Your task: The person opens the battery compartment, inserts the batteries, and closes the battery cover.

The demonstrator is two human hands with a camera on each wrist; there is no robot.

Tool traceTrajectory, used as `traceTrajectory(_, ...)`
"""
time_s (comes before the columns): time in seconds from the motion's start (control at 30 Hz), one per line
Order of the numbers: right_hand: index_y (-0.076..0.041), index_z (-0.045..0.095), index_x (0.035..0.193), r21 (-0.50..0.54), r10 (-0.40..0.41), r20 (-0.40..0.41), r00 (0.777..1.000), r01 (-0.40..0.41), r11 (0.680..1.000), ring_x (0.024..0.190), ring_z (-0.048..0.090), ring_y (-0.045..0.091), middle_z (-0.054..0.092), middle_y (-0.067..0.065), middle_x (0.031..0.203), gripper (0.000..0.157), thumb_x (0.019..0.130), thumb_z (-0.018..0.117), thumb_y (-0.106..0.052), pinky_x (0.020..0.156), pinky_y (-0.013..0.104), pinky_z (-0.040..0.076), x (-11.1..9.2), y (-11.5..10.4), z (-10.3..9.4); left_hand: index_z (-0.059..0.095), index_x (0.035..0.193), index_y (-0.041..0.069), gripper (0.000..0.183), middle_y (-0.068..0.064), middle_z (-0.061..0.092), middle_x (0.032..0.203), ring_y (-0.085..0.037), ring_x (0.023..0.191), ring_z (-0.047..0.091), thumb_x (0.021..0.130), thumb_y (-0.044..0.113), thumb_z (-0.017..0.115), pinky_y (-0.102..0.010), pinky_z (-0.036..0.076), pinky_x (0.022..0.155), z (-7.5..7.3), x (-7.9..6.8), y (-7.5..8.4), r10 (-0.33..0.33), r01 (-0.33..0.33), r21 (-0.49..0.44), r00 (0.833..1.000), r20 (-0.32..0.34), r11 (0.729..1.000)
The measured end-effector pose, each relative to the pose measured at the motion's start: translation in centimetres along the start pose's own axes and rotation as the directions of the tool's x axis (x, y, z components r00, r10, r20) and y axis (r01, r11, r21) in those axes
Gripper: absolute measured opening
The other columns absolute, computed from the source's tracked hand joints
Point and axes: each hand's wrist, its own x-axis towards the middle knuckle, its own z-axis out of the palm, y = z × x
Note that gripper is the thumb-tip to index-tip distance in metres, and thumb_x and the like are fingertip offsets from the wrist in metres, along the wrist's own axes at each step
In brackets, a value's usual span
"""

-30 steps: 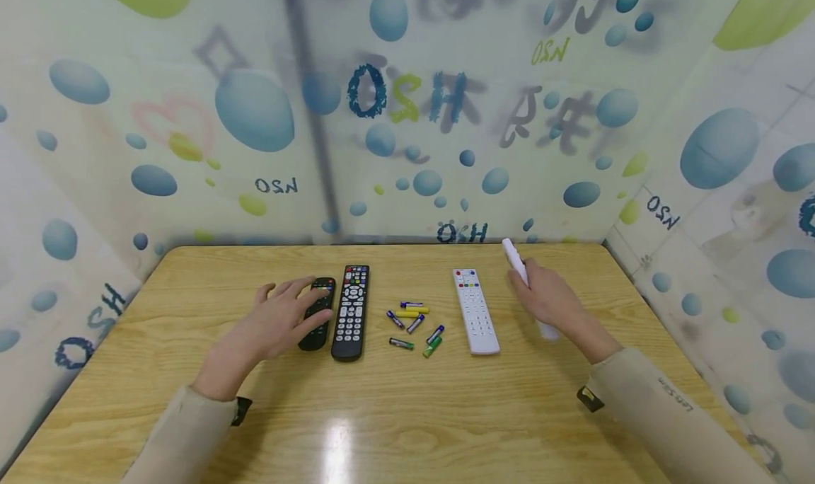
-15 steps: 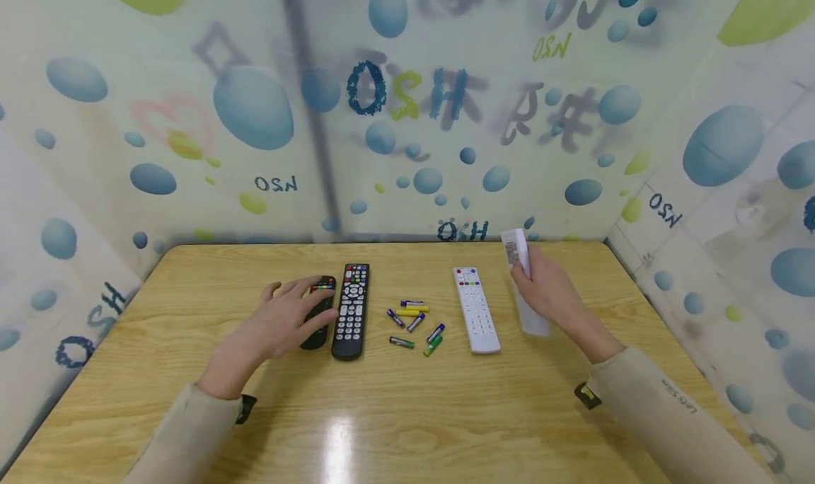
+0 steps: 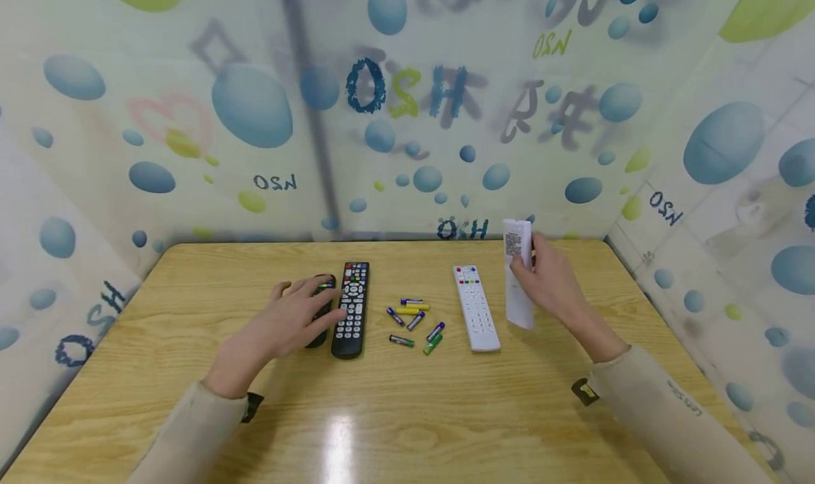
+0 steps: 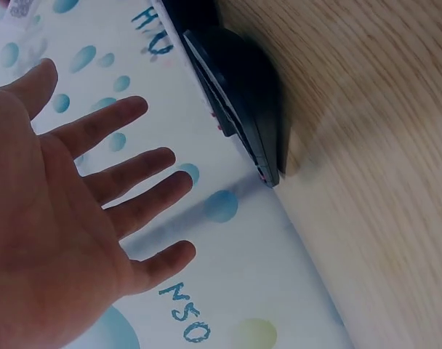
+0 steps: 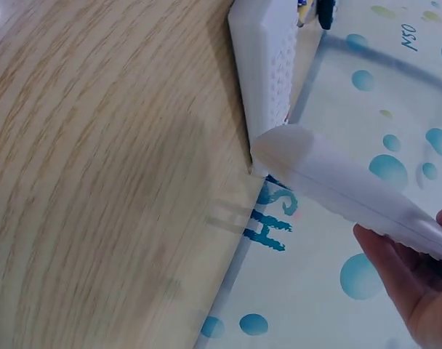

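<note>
My right hand (image 3: 557,286) grips a white remote control (image 3: 518,293) raised over the right side of the table, its labelled back facing the head view. In the right wrist view this remote (image 5: 337,182) shows edge-on, with fingers around its far end. A second white remote (image 3: 477,310) lies face up just left of it. Fingers spread, my left hand (image 3: 276,328) hovers over a black remote (image 3: 318,340) and partly hides it. The left wrist view shows a gap between those fingers (image 4: 145,211) and the black remotes. A longer black remote (image 3: 351,310) lies alongside, buttons up.
Several small batteries (image 3: 407,311), yellow, green and blue-silver, lie loose mid-table between the black and white remotes. The wooden table (image 3: 407,413) ends at a patterned backdrop (image 3: 407,208), which also rises on both sides.
My right hand has turned the white remote from edge-on to back-facing and brought it slightly left. My left hand has drifted a little right over the black remotes.
</note>
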Motion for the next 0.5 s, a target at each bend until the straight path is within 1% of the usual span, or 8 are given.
traceTrajectory(0.23,0.005,0.039,0.142,0.078,-0.023,-0.008,1.0,0.023,0.997,0.094,0.062,0.036,0.06,0.026,0.118,0.047,0.102,0.054,-0.015,0.068,0.046,0.06,-0.2,-0.7,-0.1,0.058,0.146,0.012,0.059,-0.022,0.04,0.156,-0.044,0.143,0.037,0.107,0.054,0.046,-0.074,0.022,0.11,0.0,0.4,0.7,0.025,-0.025,-0.006,1.0,0.007,1.0)
traceTrajectory(0.37,0.005,0.038,0.142,0.116,-0.045,-0.014,0.999,0.046,0.992,0.095,0.062,0.036,0.06,0.026,0.119,0.047,0.102,0.055,-0.013,0.068,0.046,0.06,-0.2,-0.9,0.0,0.056,0.148,0.011,0.06,-0.023,0.038,0.158,-0.045,0.144,0.035,0.107,0.055,0.044,-0.074,0.021,0.111,0.1,0.7,1.2,0.028,-0.028,-0.017,0.999,0.026,0.999)
traceTrajectory(0.5,0.005,0.038,0.141,0.165,-0.052,-0.007,0.999,0.053,0.985,0.096,0.063,0.037,0.059,0.026,0.12,0.046,0.101,0.056,-0.011,0.068,0.044,0.06,-0.1,-1.0,0.2,0.054,0.15,0.012,0.063,-0.021,0.036,0.16,-0.044,0.145,0.034,0.107,0.057,0.042,-0.074,0.019,0.111,0.1,0.9,1.7,0.034,-0.032,-0.035,0.999,0.043,0.999)
